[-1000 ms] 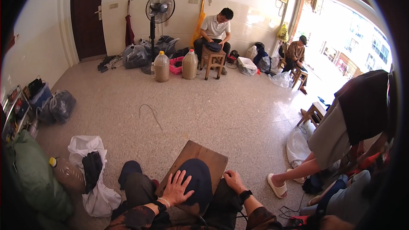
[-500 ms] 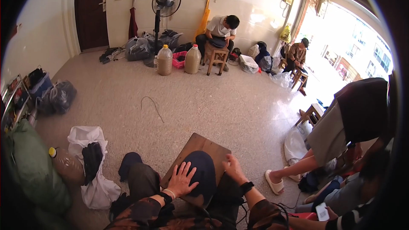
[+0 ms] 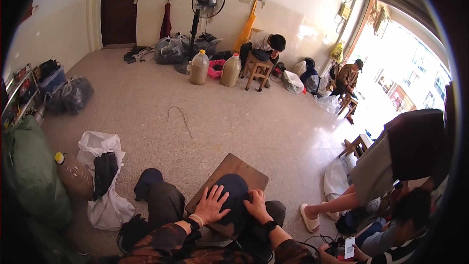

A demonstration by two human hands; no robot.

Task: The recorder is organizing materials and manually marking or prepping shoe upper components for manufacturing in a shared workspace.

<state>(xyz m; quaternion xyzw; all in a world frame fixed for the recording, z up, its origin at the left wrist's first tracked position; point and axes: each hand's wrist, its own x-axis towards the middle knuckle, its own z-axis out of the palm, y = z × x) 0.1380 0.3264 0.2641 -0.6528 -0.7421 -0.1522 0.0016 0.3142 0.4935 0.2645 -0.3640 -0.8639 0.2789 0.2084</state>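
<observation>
A dark navy cap [image 3: 231, 186] lies flat on a brown wooden board [image 3: 249, 170] in front of my lap. My left hand [image 3: 212, 206] rests on its left side, palm down with the fingers spread. At the cap's right edge is my right hand [image 3: 257, 206], its fingers bent and drawn together. Whatever those fingers may pinch is too small or hidden to make out. Another dark blue cap-like piece [image 3: 147, 182] is beside my left knee.
To the left are a white sack [image 3: 115, 210] with dark cloth, a large brown-filled bottle [image 3: 75, 176] and a green bundle [image 3: 34, 166]. People stand and crouch close at my right, one holding a phone [image 3: 349, 248]. Farther off, seated people work at wooden stools [image 3: 258, 71].
My right hand has come down and left from beside the board to the cap's right edge. My left hand stays spread on the cap. The view has shifted slightly.
</observation>
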